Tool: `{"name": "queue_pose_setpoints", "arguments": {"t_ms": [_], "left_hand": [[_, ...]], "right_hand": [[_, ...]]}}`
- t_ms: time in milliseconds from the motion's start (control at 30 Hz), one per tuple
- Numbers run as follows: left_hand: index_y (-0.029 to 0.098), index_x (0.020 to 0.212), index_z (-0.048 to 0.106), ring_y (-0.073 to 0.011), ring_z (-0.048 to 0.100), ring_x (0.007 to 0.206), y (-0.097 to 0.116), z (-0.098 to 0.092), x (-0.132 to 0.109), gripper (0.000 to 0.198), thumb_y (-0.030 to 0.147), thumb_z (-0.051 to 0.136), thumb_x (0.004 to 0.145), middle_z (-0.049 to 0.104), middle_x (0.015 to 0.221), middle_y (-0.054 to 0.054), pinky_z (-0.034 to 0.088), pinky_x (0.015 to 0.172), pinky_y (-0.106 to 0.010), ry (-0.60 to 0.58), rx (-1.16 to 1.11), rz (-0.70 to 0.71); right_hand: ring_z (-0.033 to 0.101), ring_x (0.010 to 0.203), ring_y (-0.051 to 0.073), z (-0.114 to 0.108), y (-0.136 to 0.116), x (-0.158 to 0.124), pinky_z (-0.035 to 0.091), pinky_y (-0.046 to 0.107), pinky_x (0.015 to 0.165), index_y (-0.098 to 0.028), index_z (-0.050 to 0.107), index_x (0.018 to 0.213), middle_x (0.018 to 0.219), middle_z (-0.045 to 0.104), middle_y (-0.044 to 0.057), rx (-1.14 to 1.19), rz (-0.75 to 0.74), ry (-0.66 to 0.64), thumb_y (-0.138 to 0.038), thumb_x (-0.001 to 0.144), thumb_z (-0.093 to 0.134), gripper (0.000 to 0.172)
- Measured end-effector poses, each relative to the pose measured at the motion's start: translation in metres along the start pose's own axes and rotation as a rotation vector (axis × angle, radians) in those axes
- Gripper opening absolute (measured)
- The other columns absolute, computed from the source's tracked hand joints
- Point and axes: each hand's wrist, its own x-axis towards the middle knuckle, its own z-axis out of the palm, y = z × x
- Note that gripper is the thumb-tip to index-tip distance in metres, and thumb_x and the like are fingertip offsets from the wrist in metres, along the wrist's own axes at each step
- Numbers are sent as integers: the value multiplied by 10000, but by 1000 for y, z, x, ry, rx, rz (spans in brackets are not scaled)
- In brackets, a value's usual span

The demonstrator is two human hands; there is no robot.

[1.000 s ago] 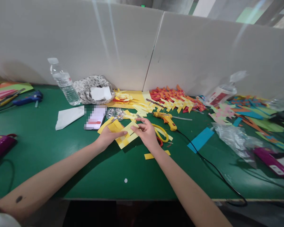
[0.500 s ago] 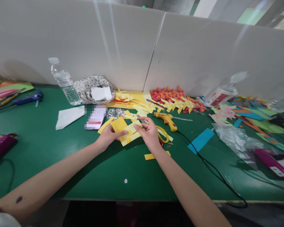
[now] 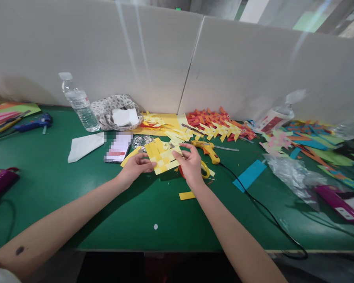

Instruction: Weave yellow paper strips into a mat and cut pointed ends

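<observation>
Between my hands, above the green table, is a woven piece of yellow paper strips (image 3: 162,159) in a darker and a paler yellow. My left hand (image 3: 135,169) pinches its left edge with thumb and fingers. On the other side my right hand (image 3: 191,163) grips the right end, thumb on top and fingers behind. Yellow-handled scissors (image 3: 205,169) lie partly hidden behind my right hand. A short yellow paper strip (image 3: 187,195) rests on the table below it, and another yellow strip (image 3: 130,156) lies by my left hand.
A yellow glue gun (image 3: 208,150) with a black cord lies right of my hands. Behind are red and orange woven paper pieces (image 3: 208,120). A phone (image 3: 118,147), a water bottle (image 3: 82,106) and a cloth bag (image 3: 115,102) stand left. Blue paper (image 3: 250,175) lies right.
The woven paper has turned and moved slightly right, showing more of its checkered face. My left fingers have shifted to its edge; my right hand has moved a little right with it.
</observation>
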Motion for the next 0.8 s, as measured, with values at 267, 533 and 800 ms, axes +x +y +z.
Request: {"name": "queue_pose_setpoints", "arguments": {"t_ms": [267, 533, 800], "left_hand": [[161, 908, 583, -93, 647, 621, 2, 2, -1, 396, 263, 806, 597, 700, 705, 15, 538, 693, -232, 36, -22, -6], [177, 930, 553, -98, 658, 680, 2, 1, -1, 451, 258, 821, 576, 701, 743, 19, 538, 699, -220, -4, -6, -18], [172, 886, 513, -94, 647, 615, -1, 1, 0, 466, 259, 831, 556, 693, 673, 30, 538, 677, -230, 10, -79, 22]], "right_hand": [[471, 494, 105, 0, 0, -1, 339, 222, 469, -222, 510, 1000, 615, 565, -41, -41, -54, 10, -446, 665, 709, 449], [380, 449, 81, 3, -4, -3, 286, 209, 426, -215, 509, 953, 561, 502, -64, -37, -53, 50, -417, 683, 696, 386], [344, 442, 68, 2, -1, -2, 272, 198, 425, -207, 516, 958, 517, 437, -88, -21, -75, 74, -387, 691, 691, 366]]}}
